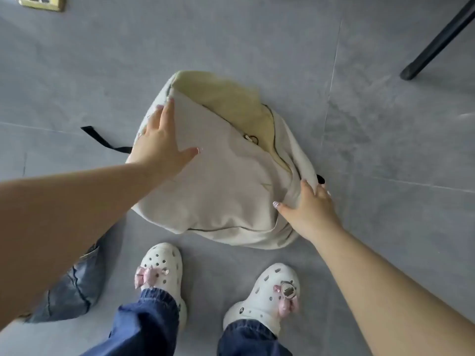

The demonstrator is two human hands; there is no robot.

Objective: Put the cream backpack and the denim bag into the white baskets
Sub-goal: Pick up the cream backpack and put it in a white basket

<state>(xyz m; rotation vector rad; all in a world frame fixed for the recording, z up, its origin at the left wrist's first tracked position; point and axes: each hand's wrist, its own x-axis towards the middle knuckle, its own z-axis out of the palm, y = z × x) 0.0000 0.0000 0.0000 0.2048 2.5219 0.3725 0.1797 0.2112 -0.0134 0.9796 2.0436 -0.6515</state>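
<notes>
The cream backpack (221, 181) lies flat on the grey floor in front of my feet, its main zip partly open and a pale yellow lining showing at the top. My left hand (162, 142) rests flat on its upper left side, fingers spread. My right hand (311, 206) pinches the fabric at its right edge, thumb on top and fingers tucked around the side. The denim bag (72, 289) lies on the floor at the lower left, partly hidden under my left forearm. No white basket is in view.
A black strap (102, 140) of the backpack trails out to the left on the floor. A black furniture leg (437, 39) slants down at the upper right. A brass floor socket (43, 2) sits at the top left. My feet in white clogs (162, 268) stand just below the backpack.
</notes>
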